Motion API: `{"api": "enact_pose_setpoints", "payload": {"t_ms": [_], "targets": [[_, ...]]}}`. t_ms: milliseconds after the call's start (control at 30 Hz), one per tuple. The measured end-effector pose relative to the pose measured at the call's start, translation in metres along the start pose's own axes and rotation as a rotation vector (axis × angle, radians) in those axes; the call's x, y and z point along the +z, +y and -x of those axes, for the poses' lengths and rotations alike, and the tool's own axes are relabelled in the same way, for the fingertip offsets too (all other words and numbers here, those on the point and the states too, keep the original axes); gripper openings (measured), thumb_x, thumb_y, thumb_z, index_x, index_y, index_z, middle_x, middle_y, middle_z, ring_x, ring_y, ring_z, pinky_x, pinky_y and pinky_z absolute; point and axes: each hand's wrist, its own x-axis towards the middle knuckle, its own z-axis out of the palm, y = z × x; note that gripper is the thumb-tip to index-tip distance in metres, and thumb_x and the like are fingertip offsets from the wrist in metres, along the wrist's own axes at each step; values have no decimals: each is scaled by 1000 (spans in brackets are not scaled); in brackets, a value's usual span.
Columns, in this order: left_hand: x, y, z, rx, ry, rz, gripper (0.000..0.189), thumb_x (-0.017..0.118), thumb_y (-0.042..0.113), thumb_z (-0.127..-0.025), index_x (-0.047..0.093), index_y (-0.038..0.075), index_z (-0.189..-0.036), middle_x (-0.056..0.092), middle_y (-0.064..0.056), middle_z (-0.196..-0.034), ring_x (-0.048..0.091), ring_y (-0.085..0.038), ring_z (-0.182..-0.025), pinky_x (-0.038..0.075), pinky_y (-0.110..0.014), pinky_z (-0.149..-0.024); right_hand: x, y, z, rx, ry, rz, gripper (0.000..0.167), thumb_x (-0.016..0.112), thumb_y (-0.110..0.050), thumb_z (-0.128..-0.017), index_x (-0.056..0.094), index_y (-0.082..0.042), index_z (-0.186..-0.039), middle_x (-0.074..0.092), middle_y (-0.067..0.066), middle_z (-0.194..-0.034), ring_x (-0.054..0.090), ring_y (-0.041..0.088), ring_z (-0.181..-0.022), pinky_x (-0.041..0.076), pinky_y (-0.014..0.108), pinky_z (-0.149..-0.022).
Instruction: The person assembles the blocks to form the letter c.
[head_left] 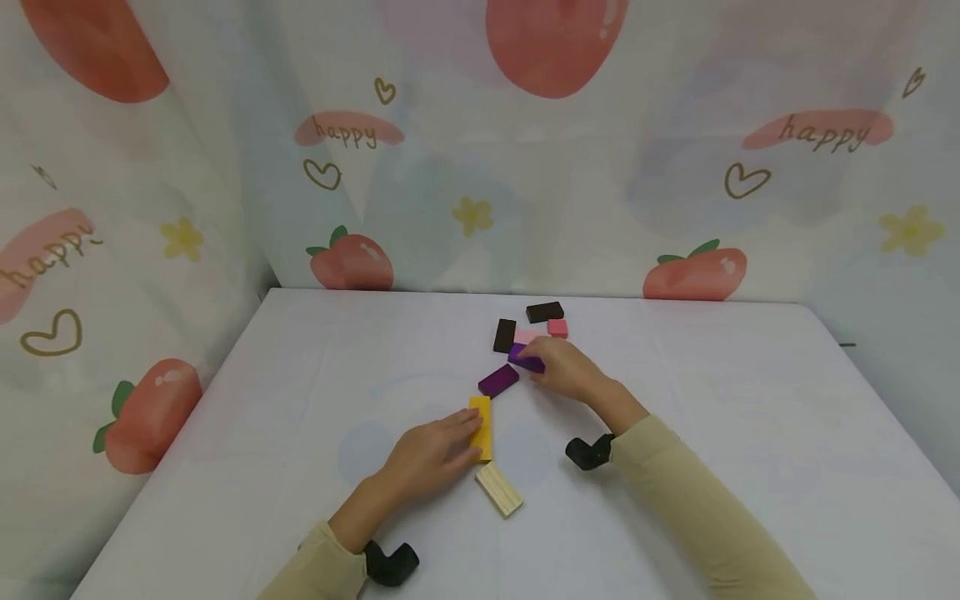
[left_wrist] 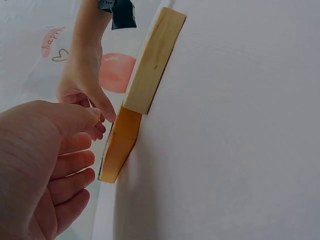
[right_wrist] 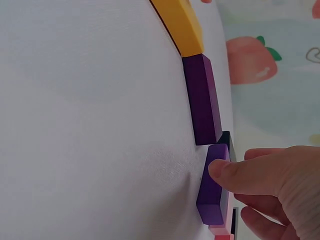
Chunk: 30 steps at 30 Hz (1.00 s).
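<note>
My right hand pinches a violet wooden block, with the thumb on its near face in the right wrist view. Just short of that block lies a dark plum block on the white table. My left hand is beside a yellow block, its relaxed fingers overlapping the block's left edge in the head view. A plain wood block lies at an angle at the yellow block's near end; in the left wrist view the plain block seems to meet the yellow one.
Beyond my right hand lie two black blocks, a pale pink block partly hidden, and a small red-pink block. The white table ends at a patterned cloth backdrop. Each wrist carries a black strapped piece.
</note>
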Motion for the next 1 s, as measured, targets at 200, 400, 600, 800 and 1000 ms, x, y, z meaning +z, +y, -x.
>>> {"api": "enact_pose_setpoints", "payload": {"t_ms": [200, 400, 600, 800, 1000], "targets": [[0, 3, 9, 38, 19, 4, 42, 57, 33, -91, 58, 9, -125, 50, -2, -132, 46, -13, -120, 42, -32, -93, 3, 1, 2, 6, 48, 33, 30, 70, 1, -76, 65, 4, -106, 63, 15, -103, 56, 31, -101, 42, 42, -93], [-3, 15, 17, 156, 32, 37, 38, 61, 29, -89, 61, 10, -122, 52, -1, -131, 49, -12, -117, 46, -29, -87, 9, 1, 2, 62, 59, 32, 32, 69, 1, -79, 63, 2, -111, 60, 16, -110, 54, 30, -103, 41, 42, -94], [-4, 31, 21, 294, -28, 12, 38, 62, 26, -88, 61, 8, -121, 54, -1, -129, 47, -10, -119, 44, -23, -89, 13, 1, 2, 86, 88, 42, 32, 67, 0, -81, 62, 2, -112, 59, 16, -112, 53, 30, -106, 41, 42, -94], [-1, 40, 24, 411, -134, -91, 39, 56, 26, -92, 56, 8, -127, 50, -1, -133, 42, -9, -124, 37, -21, -96, 16, 1, 0, 85, 64, 70, 32, 67, -2, -82, 62, 2, -114, 59, 15, -112, 53, 29, -105, 41, 41, -94], [3, 46, 25, 476, -149, -273, 38, 57, 26, -92, 57, 9, -126, 53, -2, -130, 46, -10, -120, 36, -22, -97, 16, 1, 4, 78, 46, 121, 27, 67, -1, -81, 65, 2, -108, 60, 13, -104, 56, 26, -98, 44, 38, -91]]}}
